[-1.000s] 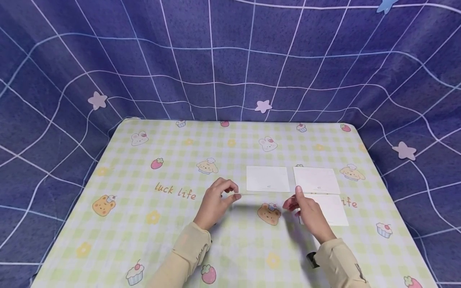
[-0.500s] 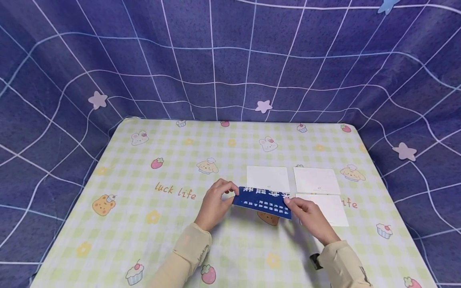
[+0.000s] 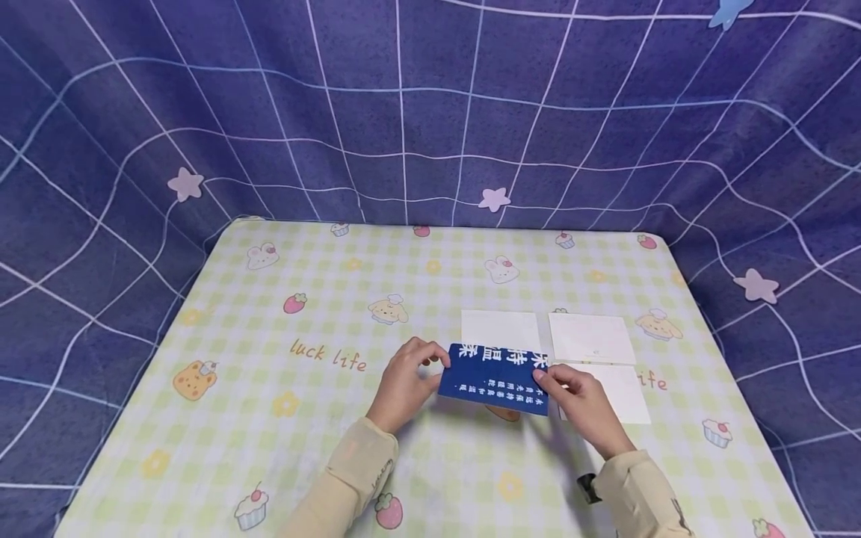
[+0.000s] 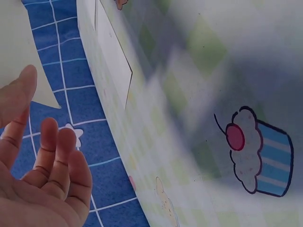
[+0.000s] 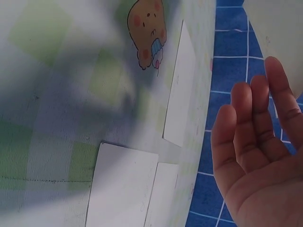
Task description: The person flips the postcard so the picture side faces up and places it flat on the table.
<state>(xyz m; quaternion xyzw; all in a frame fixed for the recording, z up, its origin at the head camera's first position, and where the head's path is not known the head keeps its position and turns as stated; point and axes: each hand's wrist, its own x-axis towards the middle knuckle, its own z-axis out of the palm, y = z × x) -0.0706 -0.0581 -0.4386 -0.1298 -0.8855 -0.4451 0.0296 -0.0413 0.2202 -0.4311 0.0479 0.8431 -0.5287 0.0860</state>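
A blue postcard (image 3: 494,377) with white printed characters is held tilted above the table, its blue face toward the head camera. My left hand (image 3: 405,381) pinches its left edge between thumb and index finger. At the right end, my right hand (image 3: 581,403) pinches the card with the thumb on the blue face. Both wrist views show the card's pale back, in the left wrist view (image 4: 19,52) and beside the right fingers (image 5: 281,42). Behind and right of it lie white cards: one at the back (image 3: 501,326), one at back right (image 3: 592,338) and one nearer (image 3: 622,392), partly covered by my right hand.
The table (image 3: 323,418) wears a green-and-white checked cloth printed with cartoon animals, cupcakes and strawberries. A dark blue gridded cloth (image 3: 336,112) with stars hangs around the back and sides.
The card was edge-on between my hands; its blue printed face has turned into view toward the head camera. My right hand has changed its hold at the right end. The white cards stay put.
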